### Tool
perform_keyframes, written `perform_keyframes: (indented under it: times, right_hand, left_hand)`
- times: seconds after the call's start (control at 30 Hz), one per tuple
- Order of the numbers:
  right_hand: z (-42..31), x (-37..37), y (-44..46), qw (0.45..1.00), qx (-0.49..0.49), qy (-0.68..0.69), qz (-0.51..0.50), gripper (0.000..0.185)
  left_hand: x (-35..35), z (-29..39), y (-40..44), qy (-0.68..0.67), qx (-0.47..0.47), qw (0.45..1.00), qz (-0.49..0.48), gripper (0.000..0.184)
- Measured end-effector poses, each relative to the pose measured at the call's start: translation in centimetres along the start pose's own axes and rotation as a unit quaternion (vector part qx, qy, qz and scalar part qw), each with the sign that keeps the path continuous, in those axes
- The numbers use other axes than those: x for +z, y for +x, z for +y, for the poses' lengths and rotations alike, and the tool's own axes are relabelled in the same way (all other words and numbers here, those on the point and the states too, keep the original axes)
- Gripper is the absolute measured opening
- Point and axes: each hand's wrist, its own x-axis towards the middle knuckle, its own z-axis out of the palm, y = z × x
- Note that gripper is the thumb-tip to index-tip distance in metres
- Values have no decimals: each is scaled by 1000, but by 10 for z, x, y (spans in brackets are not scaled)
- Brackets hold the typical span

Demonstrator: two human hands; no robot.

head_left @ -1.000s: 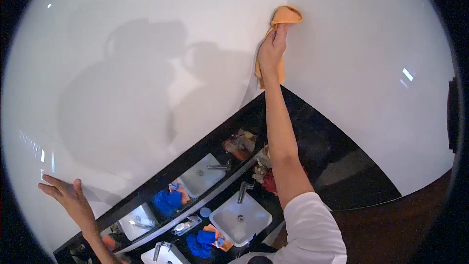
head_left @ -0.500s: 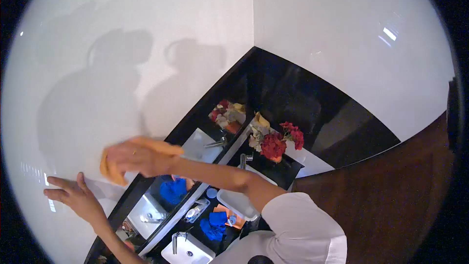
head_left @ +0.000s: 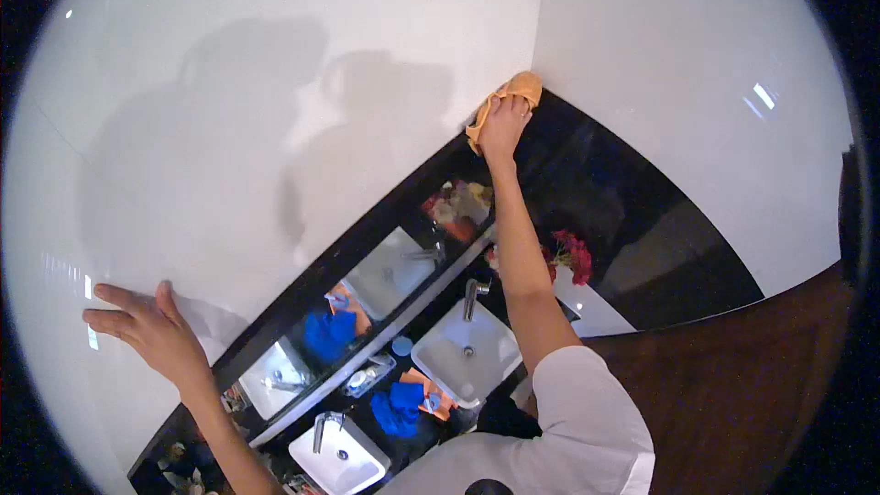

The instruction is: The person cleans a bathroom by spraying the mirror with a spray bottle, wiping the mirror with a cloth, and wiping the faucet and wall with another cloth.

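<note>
My right hand [head_left: 503,128] presses an orange cloth [head_left: 524,86] into the corner where the white wall [head_left: 385,0] meets the black wall band [head_left: 587,165]. Its fingers are closed over the cloth, and a ring shows on one finger. At the left, my left hand [head_left: 151,325] rests with fingers spread against or close to the white wall, holding nothing. Below my right forearm are red flowers [head_left: 574,257], partly hidden by the arm.
Two white sinks, a larger one [head_left: 449,348] and a lower one [head_left: 335,467], sit in the black counter with chrome taps [head_left: 472,301]. Blue cloth [head_left: 399,408], an orange cloth [head_left: 435,394] and a small tray [head_left: 369,374] lie between them. A mirror strip [head_left: 385,266] reflects these things.
My right hand has swept the orange cloth up and right, from the wall above the mirror strip into the corner. My left hand stays spread near the same wall spot.
</note>
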Motion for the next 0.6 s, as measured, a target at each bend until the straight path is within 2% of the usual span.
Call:
perform_keyframes:
  times: [0.03,0.07,0.13,0.17,0.23,0.27,0.3,0.37,0.4,0.43,0.47,0.5,0.53,0.57,0.6]
  right_hand:
    - [-8,-14,-8,997,12,8,-80,34]
    - [-17,-16,-21,999,-21,-12,-23,31]
    - [-52,-46,-46,994,-59,-71,-55,25]
    - [-66,-52,-66,996,-69,-44,-43,22]
    - [-97,-70,-112,992,-64,21,-107,16]
    - [-111,-89,-134,988,-101,82,-87,11]
    - [-117,-104,-153,965,-138,196,-105,8]
    - [-125,-123,-158,932,-178,301,-93,4]
    - [-121,-118,-155,932,-177,305,-87,4]
    - [-111,-103,-142,908,-57,409,-68,3]
    - [-103,-92,-124,860,63,504,-51,4]
    - [-100,-101,-95,854,107,509,18,10]
    - [-88,-96,-68,836,186,515,41,13]
    - [-82,-103,-39,815,226,532,49,15]
    - [-66,-80,-19,788,218,572,65,17]
  left_hand:
    - [2,1,-1,0,4,1000,-11,80]
    - [3,1,-2,4,1,1000,-4,80]
    - [8,2,-3,3,-6,1000,3,80]
    - [9,1,-4,17,-7,1000,9,81]
    - [10,0,-4,31,-9,999,20,82]
    - [10,1,-4,26,-1,999,34,82]
    - [7,1,-7,22,7,999,49,83]
    - [4,0,-11,25,-11,999,44,82]
    - [1,-1,-11,14,-5,999,36,82]
    - [-1,-2,-9,5,0,1000,31,81]
    - [-7,-2,-11,-10,-32,999,-19,78]
    - [-18,-7,-14,-5,-35,999,-11,78]
    - [-29,-13,-17,-78,-30,994,-68,77]
    - [-41,-18,-23,-150,-23,981,-125,76]
    - [-55,-19,-32,-163,-35,973,-158,74]
